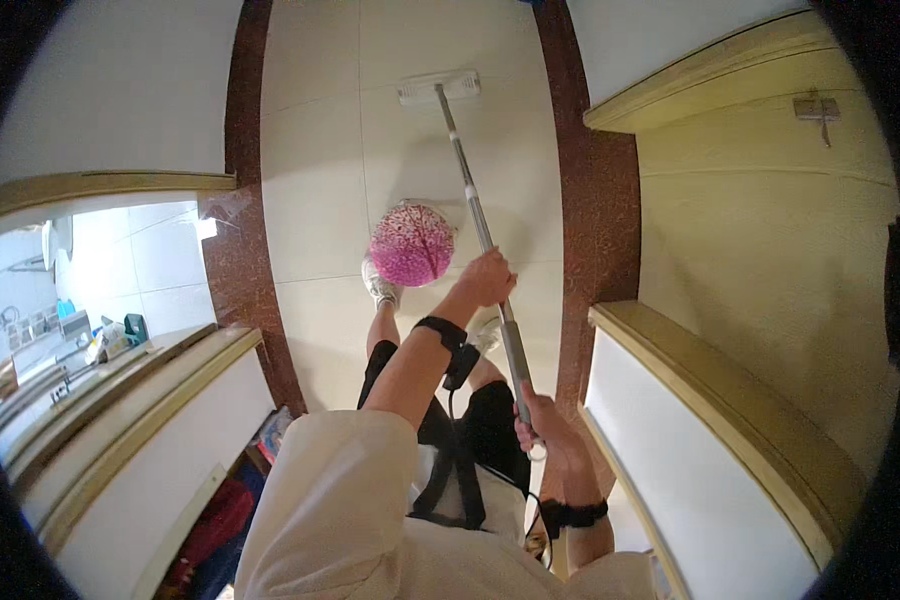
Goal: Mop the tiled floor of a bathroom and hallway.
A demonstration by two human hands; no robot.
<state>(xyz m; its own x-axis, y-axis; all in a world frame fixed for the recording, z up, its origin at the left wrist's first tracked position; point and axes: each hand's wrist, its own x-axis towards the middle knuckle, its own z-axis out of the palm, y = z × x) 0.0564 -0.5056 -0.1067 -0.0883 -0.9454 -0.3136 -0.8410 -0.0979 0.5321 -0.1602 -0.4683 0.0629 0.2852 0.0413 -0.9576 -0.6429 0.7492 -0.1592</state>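
Observation:
A flat mop with a long grey pole [477, 215] slants away from me across the floor. Its white rectangular head [439, 87] lies flat on the pale tiles at the far end. Partway up the pole, my left hand [487, 277] is wrapped round the metal tube. My right hand [550, 430] grips the thicker grey handle near its end, closer to my body, with a hanging ring just below it. Both wrists carry black straps. Left of the pole, a round thing with a pink and white tree pattern [413, 244], perhaps a stool top, stands by my left shoe [379, 280].
Dark brown stone strips [600, 200] border the tiled floor [315, 200] on both sides. Wood-trimmed doorways open left and right. White panels [710, 470] flank me closely. At lower left lie dark red and blue cloths [215, 530]. Through the left opening, several small items show.

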